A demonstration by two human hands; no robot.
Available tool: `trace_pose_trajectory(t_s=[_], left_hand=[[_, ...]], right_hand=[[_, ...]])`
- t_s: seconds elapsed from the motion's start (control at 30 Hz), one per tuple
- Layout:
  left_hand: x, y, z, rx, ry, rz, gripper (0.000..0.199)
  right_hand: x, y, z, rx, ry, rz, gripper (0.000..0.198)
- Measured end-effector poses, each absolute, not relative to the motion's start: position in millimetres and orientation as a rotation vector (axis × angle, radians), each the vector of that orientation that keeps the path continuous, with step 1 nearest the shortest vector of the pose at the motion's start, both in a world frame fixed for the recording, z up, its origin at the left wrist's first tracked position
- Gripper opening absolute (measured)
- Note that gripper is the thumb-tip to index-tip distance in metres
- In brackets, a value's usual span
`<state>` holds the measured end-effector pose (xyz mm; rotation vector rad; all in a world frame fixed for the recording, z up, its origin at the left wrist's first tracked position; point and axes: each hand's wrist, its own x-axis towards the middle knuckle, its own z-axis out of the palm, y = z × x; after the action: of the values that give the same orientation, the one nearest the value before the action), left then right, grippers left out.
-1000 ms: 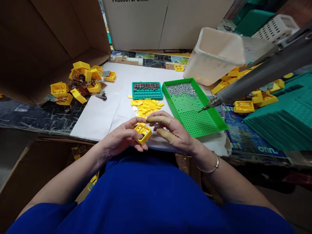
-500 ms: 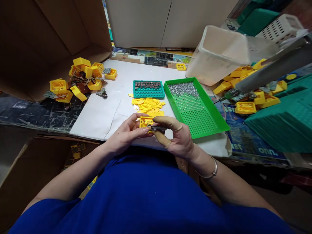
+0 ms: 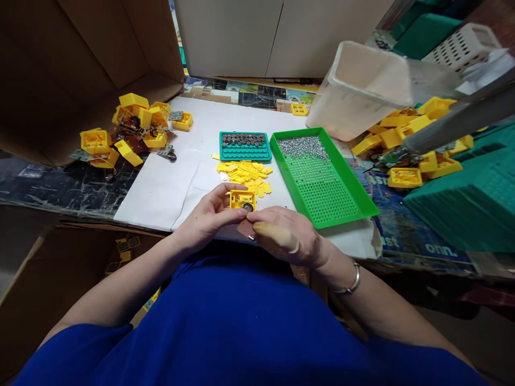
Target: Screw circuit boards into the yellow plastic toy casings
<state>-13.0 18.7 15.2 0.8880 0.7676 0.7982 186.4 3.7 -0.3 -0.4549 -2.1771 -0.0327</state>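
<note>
My left hand is closed around a small open yellow plastic case, its open side facing up. Inside the case sit yellow inner parts, and a dark round disc lies at its near right corner. My right hand, with pale covers on some fingers, is closed with its fingertips at that corner, close to my left thumb. What those fingertips pinch is hidden. A brownish circuit board hangs just below the case, between my hands.
Beyond the case lie loose yellow plastic pieces and a teal tray of small round parts. A green tray holds screws. Yellow cases with wiring are heaped left. A screwdriver hangs at right beside a clear bin.
My right hand has turned and lowered, its fingers folding in towards the case. The board has swung from edge-on to flat below the case. The hanging screwdriver has shifted right.
</note>
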Motion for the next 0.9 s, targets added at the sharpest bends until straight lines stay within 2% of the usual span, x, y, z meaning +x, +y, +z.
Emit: trace_pose_trajectory(t_s=[0.27,0.6,0.9], left_hand=[[-7,16,16,1.056,0.845,0.909,0.024],[-10,21,11,0.767,0.695,0.765,0.026],[-7,20,8,0.825,0.706,0.773,0.028]], right_hand=[[185,-3,5,-0.679,-2.161,0.105,0.02],[179,9,23,-0.999,-2.12,0.285,0.013],[183,18,24,-0.977,-2.234,0.211,0.015]])
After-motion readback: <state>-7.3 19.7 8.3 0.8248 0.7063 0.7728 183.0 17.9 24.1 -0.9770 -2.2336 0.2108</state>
